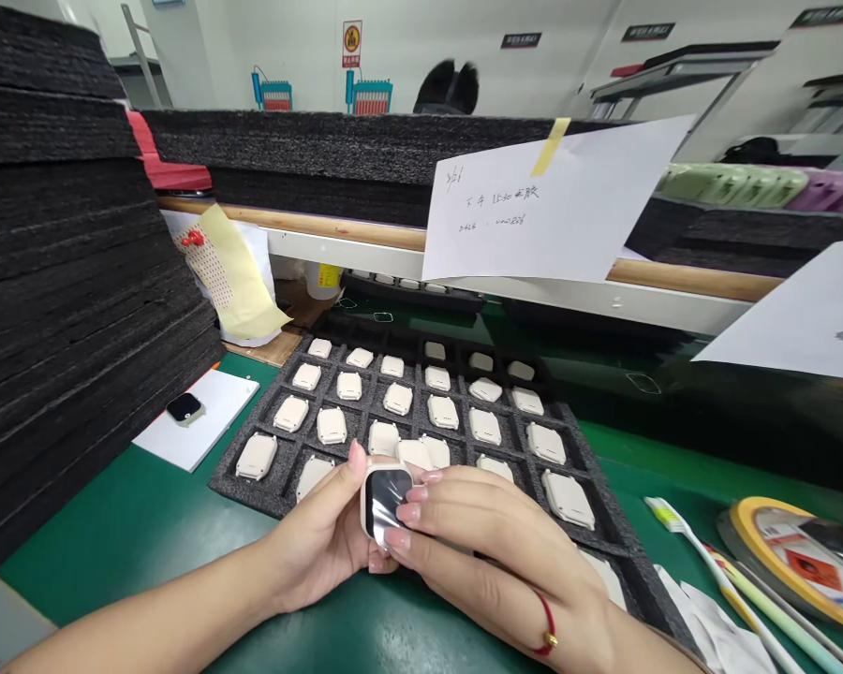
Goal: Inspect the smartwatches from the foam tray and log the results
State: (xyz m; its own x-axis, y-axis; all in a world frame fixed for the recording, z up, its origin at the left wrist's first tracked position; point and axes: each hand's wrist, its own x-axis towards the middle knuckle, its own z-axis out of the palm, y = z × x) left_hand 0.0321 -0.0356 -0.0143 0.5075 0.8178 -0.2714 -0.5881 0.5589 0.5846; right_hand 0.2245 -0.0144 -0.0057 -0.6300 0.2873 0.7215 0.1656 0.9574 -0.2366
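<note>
My left hand (327, 534) is closed around a cream smartwatch body (388, 501) without a strap, its dark glossy screen tilted up towards me. The thumb lies along the left edge and the fingers are behind it. My right hand (506, 562), with a red ring, reaches over from the right, its fingertips pressed on the screen's right side; its thumb is hidden. Just beyond both hands, a black foam tray (421, 412) holds several cream watch bodies, mostly lying back side up in separate compartments. One watch body (413, 456) overlaps its neighbours near my fingertips.
A tall stack of black foam trays (63, 281) stands at left. Another watch (184, 408) rests on a white pad (217, 421). At right lie a toothbrush (717, 571), yellow tape roll (751, 524) and crumpled white paper (717, 627). A shelf with a hanging paper sheet (534, 206) crosses behind.
</note>
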